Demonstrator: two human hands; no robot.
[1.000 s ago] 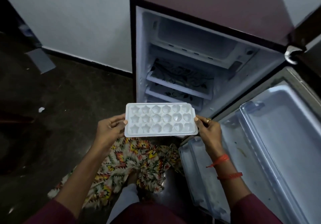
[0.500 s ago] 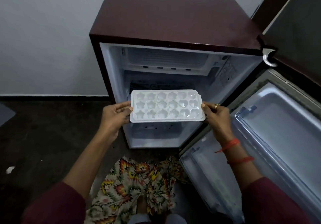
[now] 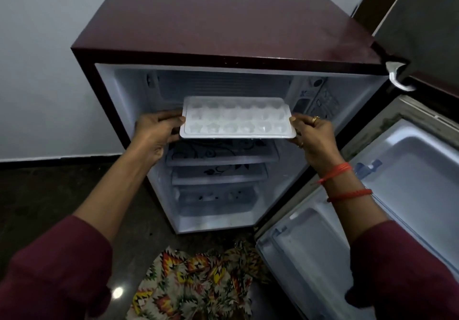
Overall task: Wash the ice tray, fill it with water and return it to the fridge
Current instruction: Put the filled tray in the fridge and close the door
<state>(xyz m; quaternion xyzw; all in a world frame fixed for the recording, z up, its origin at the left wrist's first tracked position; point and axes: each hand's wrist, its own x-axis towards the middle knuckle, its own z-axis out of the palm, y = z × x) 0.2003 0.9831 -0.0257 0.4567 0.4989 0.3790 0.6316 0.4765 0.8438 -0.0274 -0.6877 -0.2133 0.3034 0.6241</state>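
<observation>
Ice tray [image 3: 237, 118]: now lifted to fridge [image 3: 223, 21] top compartment; left hand [image 3: 154, 133], right hand [image 3: 314, 134] fingers [image 3: 171, 120] grip its ends. Outstanding: slide in, release.

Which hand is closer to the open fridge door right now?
Right. The right hand grips the ice tray at its right end, beside the open door; the left hand grips the opposite end, farther away.
</observation>
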